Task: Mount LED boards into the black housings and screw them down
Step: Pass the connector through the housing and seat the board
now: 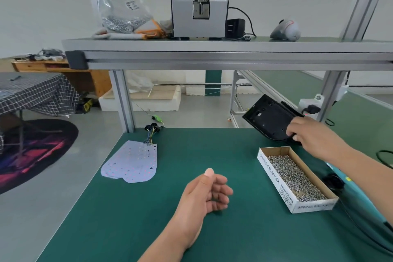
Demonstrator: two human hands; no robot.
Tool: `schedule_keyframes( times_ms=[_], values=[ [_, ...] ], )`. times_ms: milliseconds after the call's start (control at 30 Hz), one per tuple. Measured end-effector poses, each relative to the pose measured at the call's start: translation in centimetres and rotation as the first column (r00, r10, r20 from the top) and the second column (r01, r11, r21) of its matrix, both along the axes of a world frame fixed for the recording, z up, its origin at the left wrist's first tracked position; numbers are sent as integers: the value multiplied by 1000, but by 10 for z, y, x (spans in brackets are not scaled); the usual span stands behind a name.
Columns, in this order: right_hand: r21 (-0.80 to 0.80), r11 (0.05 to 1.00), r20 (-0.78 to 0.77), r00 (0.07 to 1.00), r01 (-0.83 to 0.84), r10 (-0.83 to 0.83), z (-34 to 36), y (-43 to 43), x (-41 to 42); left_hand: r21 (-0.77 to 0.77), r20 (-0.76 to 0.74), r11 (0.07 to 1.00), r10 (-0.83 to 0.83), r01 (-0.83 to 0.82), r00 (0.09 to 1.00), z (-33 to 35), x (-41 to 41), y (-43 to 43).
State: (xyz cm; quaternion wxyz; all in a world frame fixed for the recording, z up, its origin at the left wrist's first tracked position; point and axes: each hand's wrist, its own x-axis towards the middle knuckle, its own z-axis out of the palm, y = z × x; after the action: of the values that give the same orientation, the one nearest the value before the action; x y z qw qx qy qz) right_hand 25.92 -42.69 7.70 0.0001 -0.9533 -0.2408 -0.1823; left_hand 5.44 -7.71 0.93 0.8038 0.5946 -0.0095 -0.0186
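My right hand [312,136] grips the near edge of a black housing [268,119] and holds it tilted above the green mat's far right. A stack of white LED boards [130,162] with coloured wires lies flat at the mat's far left. My left hand [207,192] hovers palm up over the middle of the mat, fingers loosely curled, holding nothing. A cardboard box of screws [297,178] sits on the right, just below my right forearm.
The green mat [148,219] covers the bench. A teal electric screwdriver [361,195] with its cable lies at the right edge. An aluminium shelf [212,49] overhead carries a screw feeder machine [200,4]. Upright frame posts stand at the mat's far corners.
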Motion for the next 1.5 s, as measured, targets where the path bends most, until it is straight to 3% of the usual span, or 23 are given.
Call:
schedule_keyframes(
  times_ms=[200,367,500,567,633,733,767,933,1100,1200,1367,1500],
  values=[
    [203,977,-18,997,-70,75,7,39,-39,-14,1,1000,10,-10,1000,-1,1,0],
    [278,953,11,992,-120,122,-10,94,-108,-27,24,998,61,-60,998,1,0,-1],
    [269,943,47,980,-198,193,-29,129,-158,169,129,943,267,-286,955,7,6,12],
    [258,945,39,979,-201,198,-35,140,-177,352,169,823,413,-446,895,6,11,28],
    [233,948,29,976,-216,215,-40,146,-193,546,201,629,543,-554,815,5,15,48],
    [203,940,21,961,-275,277,-43,148,-215,827,252,247,639,-505,727,3,21,78],
    [180,937,20,953,-300,301,-44,149,-222,877,237,163,672,-452,702,2,22,87],
    [53,931,70,931,-361,358,-45,155,-242,959,140,60,746,-275,651,2,26,122],
    [59,936,136,931,-348,338,-49,153,-240,984,146,-37,737,-176,660,1,34,134],
    [74,927,147,923,-369,356,-51,152,-238,983,138,-26,748,-179,649,-1,38,139],
    [72,922,149,918,-380,367,-48,152,-238,967,30,140,771,-215,636,6,38,147],
    [114,913,126,917,-392,378,-45,153,-239,799,54,333,790,-501,611,2,36,152]
  ],
)
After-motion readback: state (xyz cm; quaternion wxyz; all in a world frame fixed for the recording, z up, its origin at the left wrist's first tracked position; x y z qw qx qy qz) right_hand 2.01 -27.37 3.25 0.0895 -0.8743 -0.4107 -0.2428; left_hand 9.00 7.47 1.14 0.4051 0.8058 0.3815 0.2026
